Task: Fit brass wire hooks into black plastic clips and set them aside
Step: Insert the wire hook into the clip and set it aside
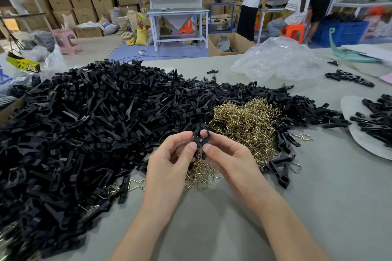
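Both the left hand and the right hand are pinching one black clip mid-frame; it might be slipping into the brass hooks below.

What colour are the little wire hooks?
The wire hooks are shiny gold, seen in the head view.

Bare left forearm and right forearm, short plain fingernails
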Action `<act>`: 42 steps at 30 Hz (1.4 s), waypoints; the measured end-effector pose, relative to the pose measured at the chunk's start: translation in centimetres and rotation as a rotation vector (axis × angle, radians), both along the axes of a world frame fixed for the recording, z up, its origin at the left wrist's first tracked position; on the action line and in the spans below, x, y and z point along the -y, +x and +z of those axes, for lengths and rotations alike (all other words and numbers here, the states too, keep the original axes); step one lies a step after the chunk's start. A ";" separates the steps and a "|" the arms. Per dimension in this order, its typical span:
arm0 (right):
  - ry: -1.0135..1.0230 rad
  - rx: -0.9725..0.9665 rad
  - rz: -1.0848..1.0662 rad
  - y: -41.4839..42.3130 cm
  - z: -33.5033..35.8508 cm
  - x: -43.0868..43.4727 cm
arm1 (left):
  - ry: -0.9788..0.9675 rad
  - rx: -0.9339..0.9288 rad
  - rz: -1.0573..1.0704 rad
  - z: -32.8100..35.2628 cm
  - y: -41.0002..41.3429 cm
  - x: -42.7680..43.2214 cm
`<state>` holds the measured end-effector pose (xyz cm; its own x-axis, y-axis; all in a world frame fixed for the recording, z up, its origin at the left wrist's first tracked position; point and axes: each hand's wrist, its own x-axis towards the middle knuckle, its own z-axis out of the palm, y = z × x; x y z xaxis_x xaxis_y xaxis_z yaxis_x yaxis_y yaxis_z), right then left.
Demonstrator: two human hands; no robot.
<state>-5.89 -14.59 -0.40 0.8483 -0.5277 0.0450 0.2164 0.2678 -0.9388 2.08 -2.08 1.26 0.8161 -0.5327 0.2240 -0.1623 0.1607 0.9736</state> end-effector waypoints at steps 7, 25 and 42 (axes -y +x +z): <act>0.011 0.027 0.013 -0.2 0.3 -0.3 | 0.028 0.031 0.016 0.0 0.2 -0.2; 0.014 0.042 0.031 -0.3 0.5 -0.4 | 0.108 0.257 0.018 0.0 -0.8 -0.1; 0.301 0.291 -0.353 -2.2 1.2 3.5 | 0.660 0.735 -0.079 -0.2 -0.4 6.4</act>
